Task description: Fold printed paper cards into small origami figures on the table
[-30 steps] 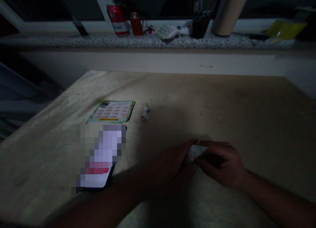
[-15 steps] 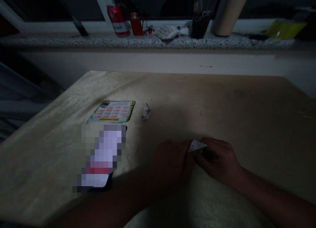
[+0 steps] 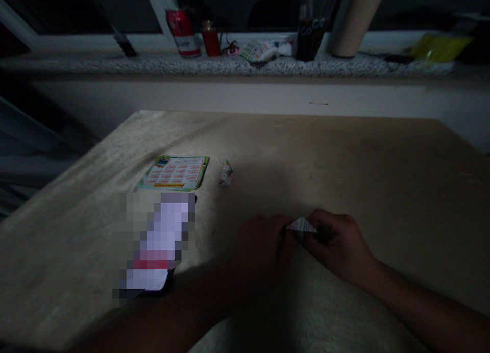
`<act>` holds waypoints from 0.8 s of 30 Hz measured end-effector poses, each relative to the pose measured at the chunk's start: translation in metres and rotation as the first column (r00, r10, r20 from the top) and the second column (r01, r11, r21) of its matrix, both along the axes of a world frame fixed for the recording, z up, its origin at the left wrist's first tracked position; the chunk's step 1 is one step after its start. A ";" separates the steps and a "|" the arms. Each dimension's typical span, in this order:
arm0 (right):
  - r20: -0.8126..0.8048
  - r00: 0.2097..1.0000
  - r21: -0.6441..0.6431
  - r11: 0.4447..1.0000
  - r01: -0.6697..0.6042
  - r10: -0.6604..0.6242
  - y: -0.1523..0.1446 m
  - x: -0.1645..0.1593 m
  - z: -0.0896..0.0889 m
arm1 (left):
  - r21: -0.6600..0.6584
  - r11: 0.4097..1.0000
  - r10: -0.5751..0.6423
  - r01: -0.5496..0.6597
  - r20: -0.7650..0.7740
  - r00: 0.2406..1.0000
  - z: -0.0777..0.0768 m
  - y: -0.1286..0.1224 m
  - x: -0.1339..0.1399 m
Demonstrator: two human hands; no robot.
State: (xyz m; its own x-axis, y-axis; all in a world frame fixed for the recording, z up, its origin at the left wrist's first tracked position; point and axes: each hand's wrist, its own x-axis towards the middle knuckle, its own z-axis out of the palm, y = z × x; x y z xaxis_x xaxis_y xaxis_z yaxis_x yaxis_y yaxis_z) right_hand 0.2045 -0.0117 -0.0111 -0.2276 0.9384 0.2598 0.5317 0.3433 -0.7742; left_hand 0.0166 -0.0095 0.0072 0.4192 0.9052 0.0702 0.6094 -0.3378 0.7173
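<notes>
Between my two hands is a small folded piece of printed paper, triangular at its top. My left hand pinches its left corner, with the fingers dark and partly hidden. On the other side, my right hand grips the right corner between thumb and curled fingers. A second small folded paper piece stands farther off on the table, touched by neither hand. Left of it lies a stack of printed cards with a calendar-like grid on top. A phone, its screen blurred out, lies nearer to me.
The pale table ends at a white wall below a speckled windowsill. Along the sill stand a red can, a small orange bottle, a crumpled wrapper, a dark cup, a tan cylinder and a yellow packet.
The folded paper between my hands has shifted slightly left and turned, its peak now pointing up more evenly. My right hand has moved a little left with it.
</notes>
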 end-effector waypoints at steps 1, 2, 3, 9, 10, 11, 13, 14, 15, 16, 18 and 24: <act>-0.013 1.000 -0.023 1.000 -0.004 0.004 0.000 0.000 -0.001 | -0.029 0.999 0.031 -0.031 0.014 0.999 0.000 -0.001 0.000; -0.027 1.000 -0.044 0.999 -0.010 0.008 0.000 0.001 -0.002 | -0.068 0.996 0.055 -0.052 0.049 0.997 -0.001 -0.001 0.000; -0.043 0.999 -0.064 0.998 -0.016 0.013 0.000 0.001 -0.003 | -0.124 0.991 0.070 -0.056 0.108 0.992 -0.002 -0.001 0.000; -0.135 0.990 -0.136 0.988 -0.070 0.052 0.001 0.003 -0.004 | -0.443 0.862 0.099 0.248 0.626 0.773 -0.009 0.008 -0.005; -0.157 0.986 -0.143 0.987 -0.078 0.055 0.001 0.003 -0.005 | -0.465 0.837 0.105 0.288 0.654 0.749 -0.009 0.010 -0.006; -0.181 0.982 -0.152 0.985 -0.086 0.058 0.000 0.003 -0.005 | -0.488 0.811 0.110 0.321 0.667 0.737 -0.009 0.011 -0.008; -0.219 0.974 -0.171 0.980 -0.100 0.061 0.000 0.003 -0.005 | -0.536 0.760 0.119 0.367 0.671 0.732 -0.008 0.014 -0.010; -0.229 0.971 -0.178 0.979 -0.103 0.061 0.000 0.002 -0.006 | -0.557 0.735 0.122 0.387 0.669 0.733 -0.008 0.015 -0.011; -0.238 0.970 -0.180 0.978 -0.103 0.058 0.000 0.002 -0.006 | -0.570 0.715 0.123 0.404 0.672 0.731 -0.008 0.016 -0.012; -0.247 0.968 -0.168 0.982 -0.091 0.047 0.000 0.002 -0.006 | -0.578 0.702 0.129 0.416 0.678 0.724 -0.009 0.017 -0.013; -0.272 0.962 -0.105 0.994 -0.029 -0.001 0.001 0.001 -0.005 | -0.591 0.685 0.163 0.426 0.695 0.701 -0.012 0.018 -0.013; -0.179 0.981 0.340 0.940 -0.006 0.071 0.002 0.005 0.000 | -0.612 0.704 0.229 0.361 0.676 0.700 -0.013 0.021 -0.013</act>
State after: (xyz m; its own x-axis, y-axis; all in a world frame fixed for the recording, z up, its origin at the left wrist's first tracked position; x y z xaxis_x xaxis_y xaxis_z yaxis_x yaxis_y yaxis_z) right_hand 0.2100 -0.0100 -0.0115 -0.1790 0.7797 0.6000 0.3708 0.6184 -0.6929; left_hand 0.0038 0.0113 -0.0056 0.5766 0.7806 -0.2413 -0.1370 0.3836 0.9133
